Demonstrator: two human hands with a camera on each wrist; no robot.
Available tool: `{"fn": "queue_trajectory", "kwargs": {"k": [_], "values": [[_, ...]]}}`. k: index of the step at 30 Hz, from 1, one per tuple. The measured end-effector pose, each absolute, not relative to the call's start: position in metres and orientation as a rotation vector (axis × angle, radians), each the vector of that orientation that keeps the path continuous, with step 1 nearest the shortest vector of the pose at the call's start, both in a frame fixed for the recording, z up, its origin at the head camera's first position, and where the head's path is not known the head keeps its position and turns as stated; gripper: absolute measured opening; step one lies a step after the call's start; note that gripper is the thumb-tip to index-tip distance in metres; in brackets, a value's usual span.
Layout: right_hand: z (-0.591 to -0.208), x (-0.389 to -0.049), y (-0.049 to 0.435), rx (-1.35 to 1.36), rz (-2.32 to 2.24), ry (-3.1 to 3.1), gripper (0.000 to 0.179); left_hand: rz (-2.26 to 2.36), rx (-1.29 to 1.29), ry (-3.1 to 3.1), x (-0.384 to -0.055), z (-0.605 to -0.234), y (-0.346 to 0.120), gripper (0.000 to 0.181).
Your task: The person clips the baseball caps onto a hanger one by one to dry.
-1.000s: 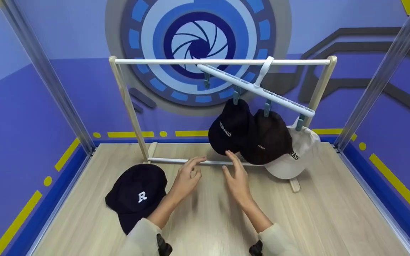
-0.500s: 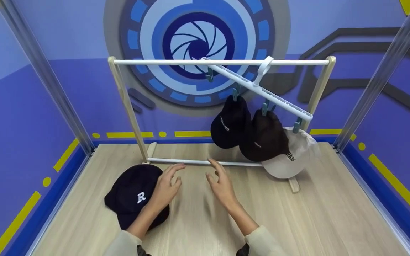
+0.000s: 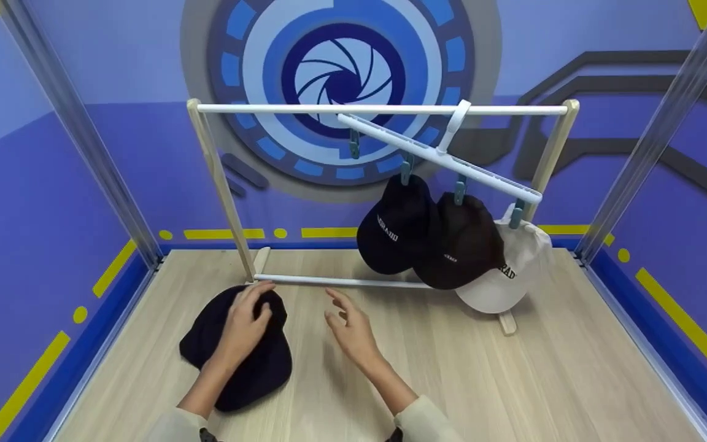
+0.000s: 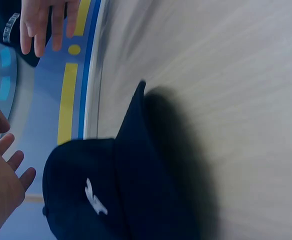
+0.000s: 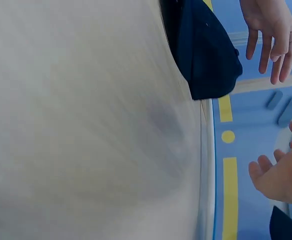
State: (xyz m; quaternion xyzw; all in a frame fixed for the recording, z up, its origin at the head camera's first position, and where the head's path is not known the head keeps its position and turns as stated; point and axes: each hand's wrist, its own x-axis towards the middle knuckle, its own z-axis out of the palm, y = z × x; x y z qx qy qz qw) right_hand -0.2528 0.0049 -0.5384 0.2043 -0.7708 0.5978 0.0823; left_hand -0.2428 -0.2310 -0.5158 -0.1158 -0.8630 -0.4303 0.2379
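Observation:
A navy baseball cap (image 3: 264,371) lies on the left of the table. My left hand (image 3: 244,322) hovers over it, fingers loosely bent, and hides its white letter in the head view. The left wrist view shows the cap's brim (image 4: 146,165) and part of the letter, with my left hand (image 4: 3,172) apart from the crown. To the right of the cap is my right hand (image 3: 352,328), raised above the tabletop with relaxed fingers and nothing in it.
A wooden rack with a white top rail (image 3: 267,108) stands behind. From it hangs a slanted white clip hanger (image 3: 415,147) carrying a black cap (image 3: 387,227), a dark brown cap (image 3: 467,245) and a white cap (image 3: 494,291). Its leftmost clip (image 3: 354,144) holds nothing.
Both hands have moved left, away from the hanging caps. The left hand has come over the navy cap, covering its letter. The hanger sways slightly.

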Motion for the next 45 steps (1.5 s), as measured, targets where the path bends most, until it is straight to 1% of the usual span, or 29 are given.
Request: {"fn": "queue_trajectory", "kwargs": {"k": [15,21,30,37,45], "values": [[-0.55,-0.248,-0.025,0.626,1.806,-2.364,0.041,-1.17,-0.167,-2.364,-0.237,-0.509,-0.267,0.036],[-0.552,-0.247,-0.036,0.634,1.825,-2.385,0.04,-1.144,-0.086,-2.4,-0.235,-0.516,-0.276,0.034],[-0.552,-0.246,-0.056,0.608,1.853,-2.466,0.041,-1.155,0.116,-2.422,-0.239,-0.53,-0.295,0.032],[-0.554,-0.249,-0.07,0.613,1.775,-2.53,0.042,-1.176,0.246,-2.472,-0.241,-0.539,-0.309,0.037],[-0.555,-0.251,-0.085,0.674,1.69,-2.563,0.042,-1.21,0.287,-2.562,-0.246,-0.542,-0.316,0.044]]}}
